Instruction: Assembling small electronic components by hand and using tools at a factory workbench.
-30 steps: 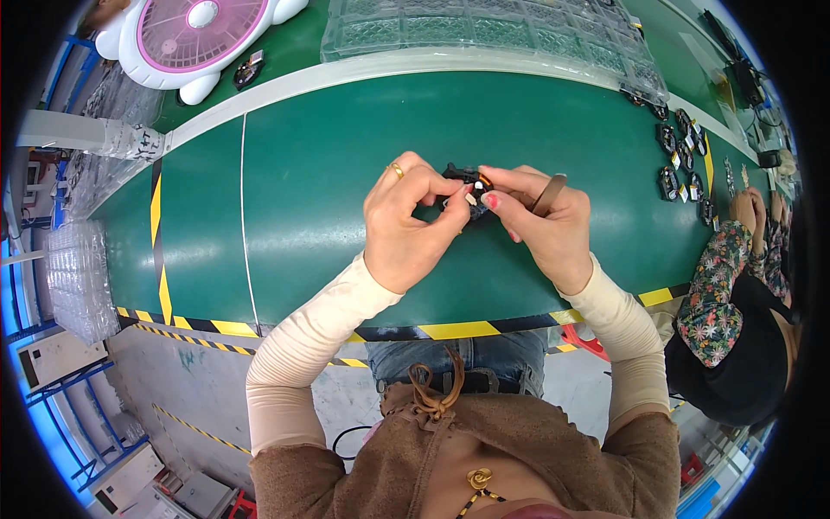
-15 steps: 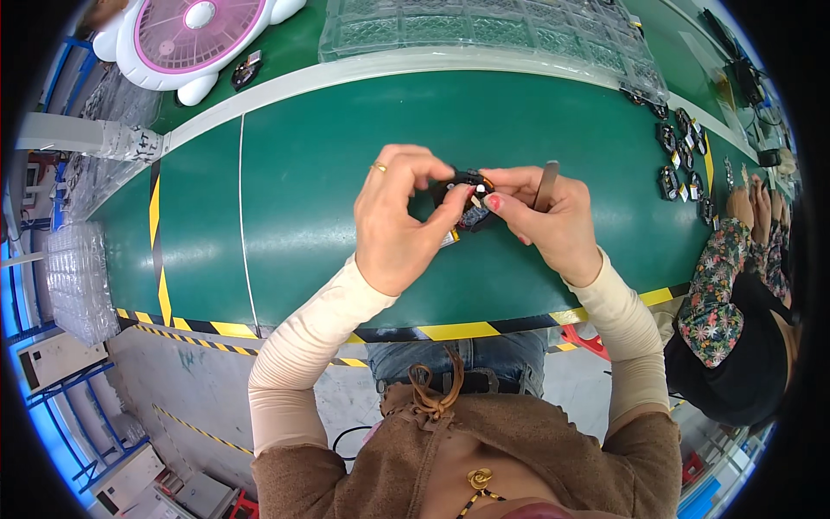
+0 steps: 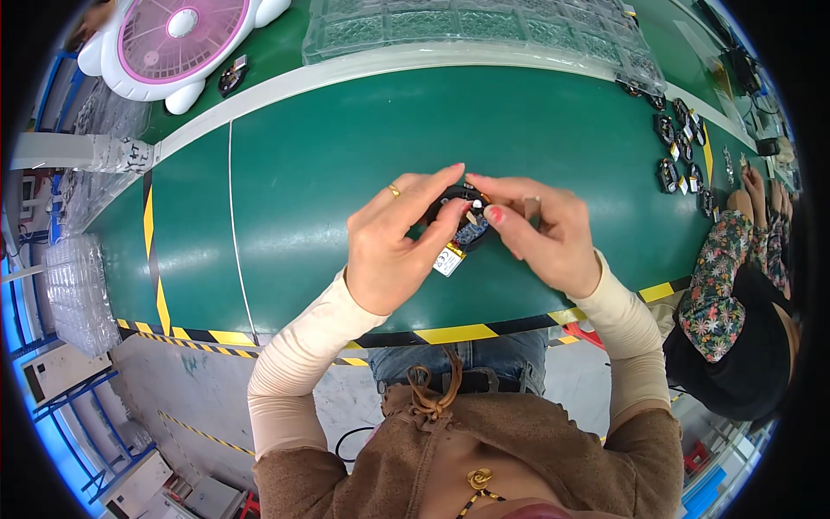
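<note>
Between my two hands, above the green table, is a small black round electronic housing (image 3: 481,232) with a blue circuit board inside. A silver pouch battery (image 3: 448,260) with a yellow end hangs from its lower left edge. My left hand (image 3: 386,227) grips the housing's left side, its thumb over the inside beside a small white part (image 3: 477,205). My right hand (image 3: 546,229) pinches the right rim with thumb and index finger. A metal strip (image 3: 532,208), looking like tweezers, is tucked in the right hand's fingers. The fingers hide part of the housing.
Several similar black housings with batteries (image 3: 667,176) lie at the right, near a co-worker's hands (image 3: 754,186). Clear plastic trays (image 3: 475,30) are stacked along the back. A pink and white fan (image 3: 177,39) stands far left beside another housing (image 3: 232,76). Striped tape (image 3: 458,334) marks the front edge.
Both hands have come slightly lower with the housing. It has tilted or turned, so the battery and circuit board show more. The metal strip in my right hand shows less.
</note>
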`<action>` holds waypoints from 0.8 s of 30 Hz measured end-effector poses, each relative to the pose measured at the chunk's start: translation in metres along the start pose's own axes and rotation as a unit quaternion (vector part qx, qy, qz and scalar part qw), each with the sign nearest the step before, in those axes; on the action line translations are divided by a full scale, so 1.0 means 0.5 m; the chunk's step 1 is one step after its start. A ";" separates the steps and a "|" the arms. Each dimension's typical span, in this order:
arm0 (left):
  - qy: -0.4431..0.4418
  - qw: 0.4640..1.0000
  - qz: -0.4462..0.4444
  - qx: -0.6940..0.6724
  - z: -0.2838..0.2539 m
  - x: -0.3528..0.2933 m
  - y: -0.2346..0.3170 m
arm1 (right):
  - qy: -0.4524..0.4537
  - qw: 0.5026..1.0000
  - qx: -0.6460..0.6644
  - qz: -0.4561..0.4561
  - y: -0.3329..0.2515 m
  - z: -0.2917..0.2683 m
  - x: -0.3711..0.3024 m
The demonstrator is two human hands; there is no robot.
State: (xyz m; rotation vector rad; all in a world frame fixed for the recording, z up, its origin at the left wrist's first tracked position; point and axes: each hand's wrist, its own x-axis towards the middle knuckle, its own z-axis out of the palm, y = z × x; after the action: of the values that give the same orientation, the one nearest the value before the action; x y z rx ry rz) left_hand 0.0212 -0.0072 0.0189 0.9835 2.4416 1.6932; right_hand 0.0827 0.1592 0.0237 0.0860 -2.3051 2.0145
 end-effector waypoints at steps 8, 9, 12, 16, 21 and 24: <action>-0.022 0.999 0.028 -0.037 0.010 -0.002 0.010 | -0.049 0.985 0.117 0.118 -0.004 -0.033 0.020; -0.023 0.998 -0.005 -0.064 0.008 -0.005 0.014 | -0.046 0.985 0.118 0.121 -0.006 -0.035 0.019; -0.044 0.998 0.029 -0.041 0.002 -0.001 0.017 | -0.085 0.985 0.110 0.105 -0.007 -0.040 0.017; -0.022 0.994 0.103 -0.010 0.007 0.001 0.006 | 0.003 0.989 0.112 0.091 -0.005 -0.001 0.001; 0.003 0.999 0.037 0.001 0.015 -0.007 0.010 | 0.070 0.996 0.044 0.038 0.009 0.012 -0.007; -0.005 1.000 -0.015 -0.017 0.014 -0.008 0.006 | 0.044 0.998 0.014 0.037 0.015 0.002 -0.003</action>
State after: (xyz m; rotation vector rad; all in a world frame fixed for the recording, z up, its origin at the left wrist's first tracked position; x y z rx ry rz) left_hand 0.0285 -0.0028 0.0174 0.9444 2.4013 1.7106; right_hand 0.0836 0.1590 0.0161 -0.0866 -2.2591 2.0405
